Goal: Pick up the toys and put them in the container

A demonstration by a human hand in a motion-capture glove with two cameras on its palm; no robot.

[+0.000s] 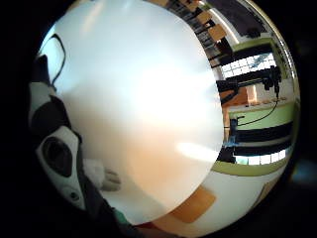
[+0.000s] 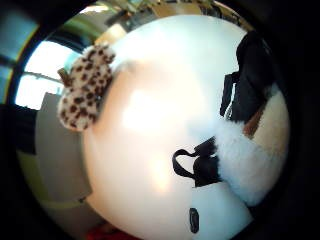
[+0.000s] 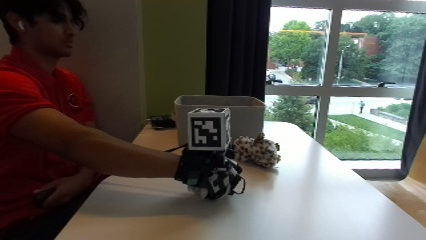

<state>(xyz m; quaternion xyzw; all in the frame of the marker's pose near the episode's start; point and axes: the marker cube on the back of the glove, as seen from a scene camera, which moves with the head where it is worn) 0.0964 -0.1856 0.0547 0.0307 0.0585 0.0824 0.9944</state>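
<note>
A person in a red shirt (image 3: 26, 110) sits at the left end of the white table (image 3: 319, 190), right arm stretched out over it. The gloved right hand (image 3: 208, 175) rests low on the tabletop, in front of the grey container (image 3: 249, 114) and well short of it. Its fingers curl down around a plush toy (image 3: 214, 186) patterned black and white (only part of the toy shows under the glove in the outside view). The thumb-side palm view shows the same toy close against the palm, with white fluffy fur (image 2: 245, 160) and black patches, lying on the table's white surface.

Further right, 1 spotted plush toy (image 3: 258, 150), cream with brown dots, lies on the table between the hand and the container, just beside the hand and near the container's front wall. It is apart from the glove. In the thumb-side palm view it sits near the table's far edge.

The grey container stands toward the back of the table, before the window. A small dark object (image 3: 162, 121) lies on the table just left of the container; what it is cannot be told.
</note>
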